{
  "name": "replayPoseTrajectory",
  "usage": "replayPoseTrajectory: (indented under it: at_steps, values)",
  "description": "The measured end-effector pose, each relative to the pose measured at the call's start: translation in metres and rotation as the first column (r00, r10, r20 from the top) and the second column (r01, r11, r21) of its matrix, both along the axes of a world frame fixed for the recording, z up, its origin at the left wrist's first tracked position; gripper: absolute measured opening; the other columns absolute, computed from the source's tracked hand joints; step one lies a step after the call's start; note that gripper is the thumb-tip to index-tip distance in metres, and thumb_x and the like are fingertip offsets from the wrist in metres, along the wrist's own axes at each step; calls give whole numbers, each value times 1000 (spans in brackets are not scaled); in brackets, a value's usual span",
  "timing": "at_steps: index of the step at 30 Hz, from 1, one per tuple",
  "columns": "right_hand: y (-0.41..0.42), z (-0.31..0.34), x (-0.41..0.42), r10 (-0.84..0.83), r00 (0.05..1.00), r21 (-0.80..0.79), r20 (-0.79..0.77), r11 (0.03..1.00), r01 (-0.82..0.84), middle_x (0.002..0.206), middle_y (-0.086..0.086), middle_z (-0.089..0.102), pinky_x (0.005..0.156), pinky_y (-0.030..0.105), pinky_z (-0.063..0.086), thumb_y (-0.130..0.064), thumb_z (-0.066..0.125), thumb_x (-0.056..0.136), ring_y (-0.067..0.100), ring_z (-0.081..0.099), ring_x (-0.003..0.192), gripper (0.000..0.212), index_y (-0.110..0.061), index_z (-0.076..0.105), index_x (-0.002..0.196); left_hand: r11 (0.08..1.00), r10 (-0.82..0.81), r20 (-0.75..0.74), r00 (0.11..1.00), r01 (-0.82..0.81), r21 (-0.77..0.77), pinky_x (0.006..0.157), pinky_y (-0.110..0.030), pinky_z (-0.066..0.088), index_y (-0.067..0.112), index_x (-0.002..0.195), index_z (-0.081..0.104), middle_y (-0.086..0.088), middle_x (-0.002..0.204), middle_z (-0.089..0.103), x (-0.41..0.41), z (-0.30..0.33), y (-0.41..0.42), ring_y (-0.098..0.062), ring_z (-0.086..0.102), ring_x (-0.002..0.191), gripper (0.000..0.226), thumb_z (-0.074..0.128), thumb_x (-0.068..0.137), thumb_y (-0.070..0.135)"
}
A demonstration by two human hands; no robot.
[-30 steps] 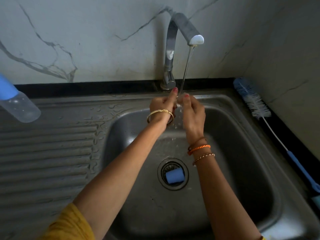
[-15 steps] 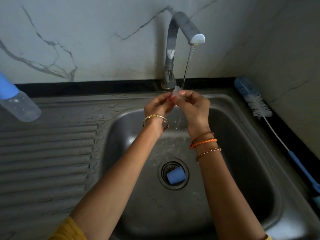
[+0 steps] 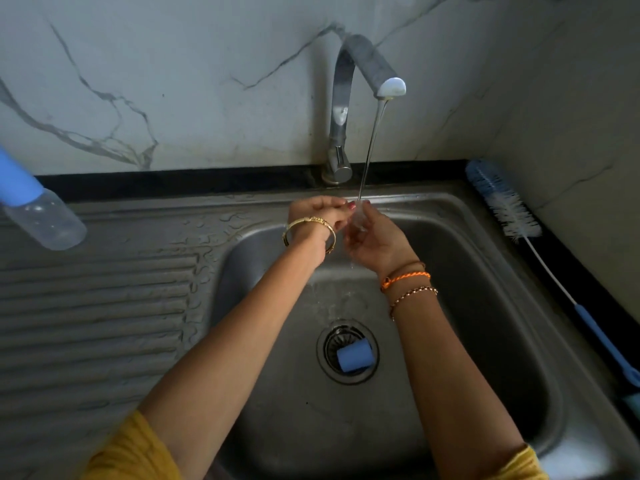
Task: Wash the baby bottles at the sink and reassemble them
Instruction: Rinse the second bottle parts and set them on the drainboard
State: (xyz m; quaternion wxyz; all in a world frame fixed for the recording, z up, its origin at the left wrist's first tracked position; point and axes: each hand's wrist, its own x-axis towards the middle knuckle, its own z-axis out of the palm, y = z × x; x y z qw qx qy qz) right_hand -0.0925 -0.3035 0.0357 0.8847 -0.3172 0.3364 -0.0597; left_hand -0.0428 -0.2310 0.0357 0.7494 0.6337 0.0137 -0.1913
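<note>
Under the running tap (image 3: 367, 67), both hands hold a small clear teat (image 3: 358, 220) in the water stream over the steel sink (image 3: 485, 306). My left hand (image 3: 320, 213) pinches it from the left with its fingertips. From below, my right hand (image 3: 375, 245) cups and grips it. A blue bottle collar (image 3: 354, 355) lies on the drain strainer. A clear baby bottle with a blue cap (image 3: 41, 216) lies at the left on the drainboard.
A blue and white bottle brush (image 3: 509, 216) lies along the right rim of the sink, its blue handle running toward the front. The ribbed drainboard (image 3: 97, 306) is wet near the basin. A marble wall stands close behind the tap.
Both hands stayed under the stream and turned the teat between them. The right hand dropped lower and now cups it from beneath. The bottle, collar and brush have not moved.
</note>
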Motion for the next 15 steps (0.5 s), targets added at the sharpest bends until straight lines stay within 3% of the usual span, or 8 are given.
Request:
replayPoseTrajectory:
  at_steps: [2,4,5,7,10,15]
  values:
    - [1,10,4,57,996,-326,-65,942,-75,73,0,51,56,19,35,-24,52,94,8,45,62,18,-13,56,81,996,6,-117,993,-16,-86,42,-11,45,10,68,58,1,56,62,-2,-1,5,-9,59,50,23,62,81,-9]
    - [3,21,3,115,988,-650,-104,744,-155,77,-3,53,56,14,37,-15,54,93,8,48,71,11,-10,62,99,986,-25,-249,968,-18,-168,40,-13,48,7,72,57,1,47,62,-6,0,10,-9,59,40,22,56,84,-12]
    - [3,23,2,146,983,-738,-107,651,-177,82,-4,55,55,11,39,-11,55,91,8,51,78,19,-8,61,109,986,-37,-289,957,-12,-168,40,-15,49,5,72,57,-1,48,62,-8,1,13,-10,59,38,21,55,84,-12]
    - [4,26,-2,186,972,-831,-144,511,-221,98,2,58,60,11,45,-10,59,88,13,54,91,30,-9,57,118,992,-80,-311,947,45,-118,40,-15,49,3,71,56,-6,54,62,-12,3,16,-13,60,40,20,54,85,-12]
    - [6,28,-11,155,959,-884,-238,375,-280,116,12,56,85,32,52,-8,64,83,24,57,105,37,-13,56,119,986,-165,-331,929,162,-37,37,-12,45,5,69,50,-4,48,59,-23,6,22,-15,56,49,26,48,89,-10]
    - [5,25,-35,211,910,-898,-358,188,-397,116,14,54,68,25,51,-9,69,79,24,59,96,45,-13,49,119,992,-82,-312,946,108,67,32,-14,42,7,69,54,-7,70,55,-43,-3,41,-9,55,34,25,50,90,-6]
